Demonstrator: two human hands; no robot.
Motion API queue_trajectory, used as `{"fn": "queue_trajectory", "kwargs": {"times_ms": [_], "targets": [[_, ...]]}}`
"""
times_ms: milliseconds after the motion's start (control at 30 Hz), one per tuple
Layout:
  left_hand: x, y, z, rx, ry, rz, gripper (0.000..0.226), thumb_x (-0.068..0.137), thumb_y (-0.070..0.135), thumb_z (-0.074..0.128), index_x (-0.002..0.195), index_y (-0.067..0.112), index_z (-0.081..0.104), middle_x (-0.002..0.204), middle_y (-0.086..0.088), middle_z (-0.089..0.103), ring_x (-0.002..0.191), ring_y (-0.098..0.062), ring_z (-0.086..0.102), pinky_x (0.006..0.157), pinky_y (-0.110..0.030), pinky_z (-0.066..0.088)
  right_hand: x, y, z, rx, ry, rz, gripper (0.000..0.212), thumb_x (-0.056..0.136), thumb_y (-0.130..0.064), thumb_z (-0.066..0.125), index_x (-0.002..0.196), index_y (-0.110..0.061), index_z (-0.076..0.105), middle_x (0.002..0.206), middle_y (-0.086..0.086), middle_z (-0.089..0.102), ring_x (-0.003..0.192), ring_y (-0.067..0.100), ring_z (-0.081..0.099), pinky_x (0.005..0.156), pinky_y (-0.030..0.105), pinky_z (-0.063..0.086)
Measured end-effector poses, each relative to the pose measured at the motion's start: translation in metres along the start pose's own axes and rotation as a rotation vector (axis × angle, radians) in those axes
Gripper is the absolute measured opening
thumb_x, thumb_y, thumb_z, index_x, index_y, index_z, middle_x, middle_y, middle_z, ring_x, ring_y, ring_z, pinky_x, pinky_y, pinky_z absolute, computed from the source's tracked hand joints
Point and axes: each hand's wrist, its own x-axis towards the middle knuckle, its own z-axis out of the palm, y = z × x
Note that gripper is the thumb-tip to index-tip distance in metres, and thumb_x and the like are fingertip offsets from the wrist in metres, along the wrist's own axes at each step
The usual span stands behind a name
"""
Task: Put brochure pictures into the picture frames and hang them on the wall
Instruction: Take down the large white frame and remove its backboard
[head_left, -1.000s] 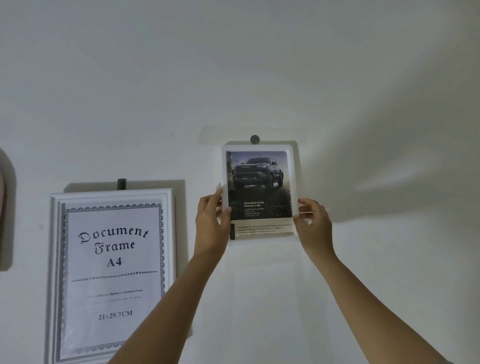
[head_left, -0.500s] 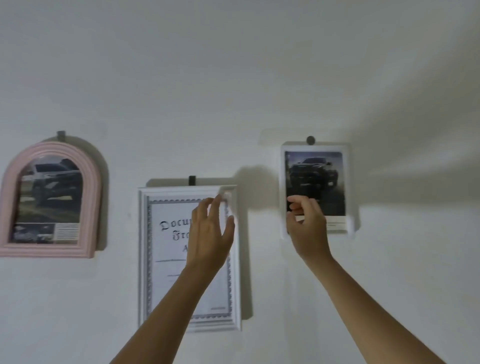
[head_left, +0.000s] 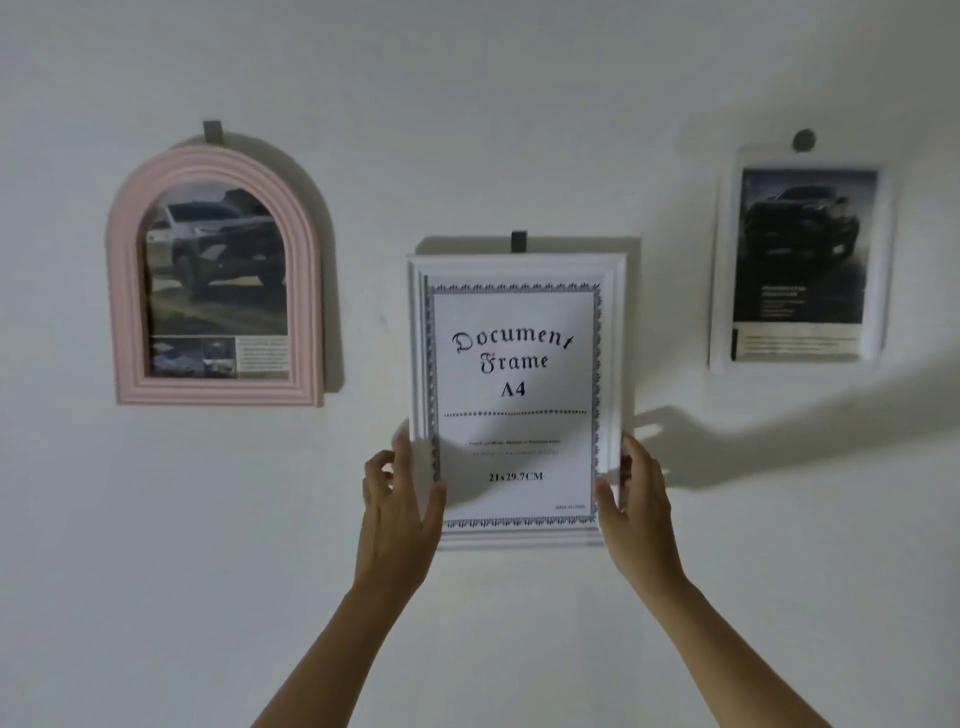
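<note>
Fingers (head_left: 402, 457) apparently grip white frame (head_left: 613, 364) side edges.

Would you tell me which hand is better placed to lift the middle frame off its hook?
Neither clearly: the left hand and right hand hold opposite lower edges of the white frame.

You're facing a plain white wall (head_left: 467, 104) in what looks like a home room: a pink arched frame (head_left: 127, 291) left, two white frames (head_left: 614, 312) right, hung on hooks (head_left: 212, 133)
</note>
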Motion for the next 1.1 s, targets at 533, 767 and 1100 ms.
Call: {"fn": "queue_trajectory", "kwargs": {"times_ms": [533,767,1100], "targets": [[-0.02,0.039,-0.036,-0.454,0.031,-0.141,0.058,0.097,0.001,0.035,0.147,0.021,0.014,0.115,0.005,0.034,0.091,0.03,0.033,0.073,0.011,0.021,-0.034,-0.039,-0.03,0.158,0.065,0.079,0.046,0.089,-0.03,0.045,0.134,-0.019,0.042,0.108,0.007,0.052,0.089,0.02,0.051,0.075,0.016,0.041],[-0.098,0.063,-0.076,-0.405,0.002,-0.118,0.058,0.097,0.004,0.036,0.147,0.027,0.017,0.117,0.008,0.035,0.097,0.028,0.034,0.085,-0.001,0.026,-0.093,-0.08,-0.088,0.713,-0.117,0.189,0.047,0.095,-0.015,0.044,0.136,-0.036,0.034,0.124,-0.007,0.056,0.111,0.001,0.053,0.092,0.012,0.041],[-0.224,0.119,-0.099,-0.188,-0.126,-0.077,0.048,0.097,0.024,0.042,0.143,0.029,0.029,0.144,-0.005,0.028,0.132,-0.016,0.03,0.102,-0.021,0.025,-0.264,-0.107,-0.129,0.543,-0.069,0.36,0.046,0.093,-0.008,0.051,0.136,-0.019,0.042,0.124,-0.008,0.054,0.109,-0.002,0.052,0.091,0.005,0.039]]}}
